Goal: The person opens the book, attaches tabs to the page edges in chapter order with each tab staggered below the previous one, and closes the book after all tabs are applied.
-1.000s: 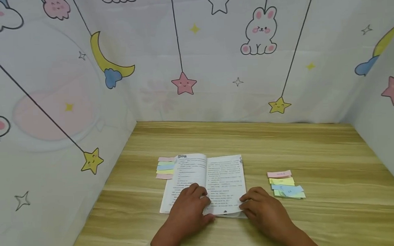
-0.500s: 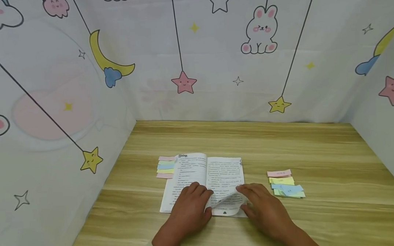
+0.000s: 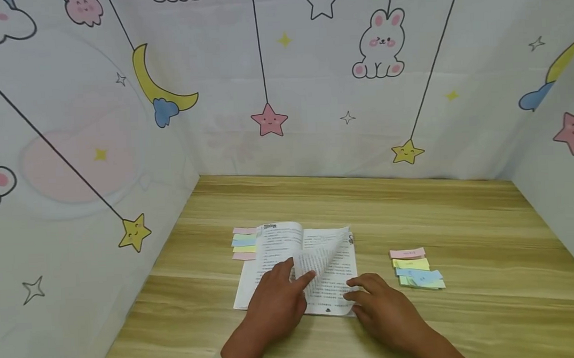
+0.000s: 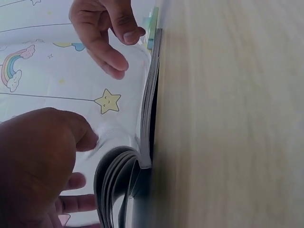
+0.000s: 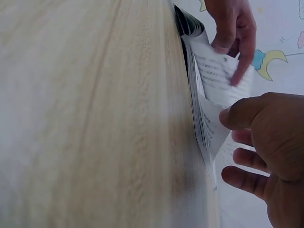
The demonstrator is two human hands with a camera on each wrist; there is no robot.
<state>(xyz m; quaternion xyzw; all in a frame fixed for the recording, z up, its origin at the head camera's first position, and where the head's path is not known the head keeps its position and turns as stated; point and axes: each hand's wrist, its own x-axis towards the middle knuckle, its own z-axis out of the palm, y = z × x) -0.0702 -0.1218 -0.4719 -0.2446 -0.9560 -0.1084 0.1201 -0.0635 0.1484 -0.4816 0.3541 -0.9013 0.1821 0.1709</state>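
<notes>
An open book with printed pages lies on the wooden table. One of its right-hand leaves is lifted and curls over toward the left. My left hand rests across the lower left page, its index finger stretched against the curling leaf. At the book's right edge is my right hand, fingers apart and slightly bent. In the right wrist view, the right thumb is by the page edge, and the other fingers are spread with nothing gripped. The left wrist view shows the book's page edges side-on.
Pink, green, blue and yellow sticky tabs stick out from the book's left edge. Right of the book lies a group of loose coloured sticky strips. A white cloth with cartoon prints encloses the table's back and sides.
A right-hand leaf has risen and swung leftward, away from my right hand. My left index finger has reached out onto it. The right hand stays near the book's edge.
</notes>
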